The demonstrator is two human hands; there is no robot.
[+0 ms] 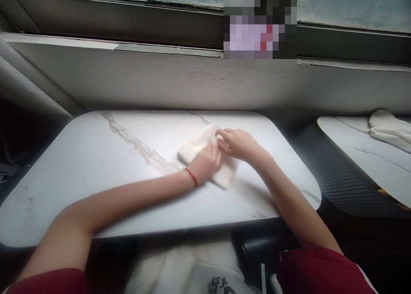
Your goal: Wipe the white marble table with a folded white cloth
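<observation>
A white folded cloth lies at a slant on the white marble-patterned table, right of its middle. My left hand, with a red string at the wrist, reaches over the near side of it with the fingers bent down and closed on the fabric. From the right, my right hand pinches the cloth near its upper right edge. The two hands almost touch, and their fingertips are slightly blurred. Part of the cloth is hidden under the fingers.
Past a dark ribbed gap, a second white table stands at right with a crumpled white cloth on it. A wall and windows close off the far side. Below the table's near edge is a pale plastic bag.
</observation>
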